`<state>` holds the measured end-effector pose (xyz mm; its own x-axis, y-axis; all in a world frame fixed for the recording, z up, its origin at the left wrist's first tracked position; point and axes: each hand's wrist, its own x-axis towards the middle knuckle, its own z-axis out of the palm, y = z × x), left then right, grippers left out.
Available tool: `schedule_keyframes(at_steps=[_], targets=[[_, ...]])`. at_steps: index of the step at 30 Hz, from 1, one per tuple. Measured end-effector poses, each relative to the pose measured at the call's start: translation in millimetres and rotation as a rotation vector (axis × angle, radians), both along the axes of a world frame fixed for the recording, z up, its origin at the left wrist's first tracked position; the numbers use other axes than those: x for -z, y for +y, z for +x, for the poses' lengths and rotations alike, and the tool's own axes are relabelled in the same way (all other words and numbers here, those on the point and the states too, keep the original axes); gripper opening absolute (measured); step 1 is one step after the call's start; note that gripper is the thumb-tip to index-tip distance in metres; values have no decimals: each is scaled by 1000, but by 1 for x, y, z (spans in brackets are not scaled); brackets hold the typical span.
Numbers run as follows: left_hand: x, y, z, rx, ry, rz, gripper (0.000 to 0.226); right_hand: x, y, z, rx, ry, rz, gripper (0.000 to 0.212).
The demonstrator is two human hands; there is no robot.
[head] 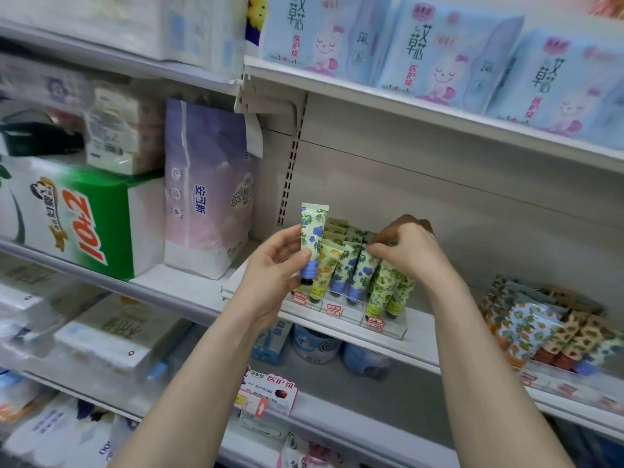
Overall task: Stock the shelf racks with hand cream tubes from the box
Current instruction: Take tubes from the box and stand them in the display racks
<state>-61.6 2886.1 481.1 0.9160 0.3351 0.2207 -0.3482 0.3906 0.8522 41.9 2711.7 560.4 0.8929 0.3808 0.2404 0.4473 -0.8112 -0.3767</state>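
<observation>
The shelf [415, 346] runs beneath both your hands. On it, just below your right hand [408, 251], sits the clear rack [388, 329], its rows of hand cream tubes [337, 268] standing cap-down between your two hands. Your right fingers are curled and pinch the crimped top of a racked tube [363, 265]. Your left hand [273, 265], just left of the rack, grips a blue-flowered tube [312, 238] upright, thumb across its front, cap down.
</observation>
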Motion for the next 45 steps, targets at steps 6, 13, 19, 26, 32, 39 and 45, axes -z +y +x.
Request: schedule_keyframes(at_steps=[6, 13, 19, 26, 32, 39, 45], targets=[[1, -7, 1, 3, 24, 16, 35, -6, -2, -2, -22, -43, 53, 18], [4, -15, 3, 15, 37, 108, 34, -24, 12, -25, -273, -12, 342, 24], [6, -17, 1, 26, 26, 211, 35, -20, 18, -26, -315, 46, 298, 9], [6, -8, -2, -140, -10, 247, 32, -12, 6, -19, -134, -45, 218, 11], [7, -8, -1, -146, -4, 275, 32, 3, 15, -21, -101, -158, 189, 9], [10, -4, -2, -148, 7, 290, 32, 15, 21, -23, -98, -185, 119, 9], [11, -2, -3, -146, -1, 304, 31, 15, 23, -23, -99, -182, 97, 9]])
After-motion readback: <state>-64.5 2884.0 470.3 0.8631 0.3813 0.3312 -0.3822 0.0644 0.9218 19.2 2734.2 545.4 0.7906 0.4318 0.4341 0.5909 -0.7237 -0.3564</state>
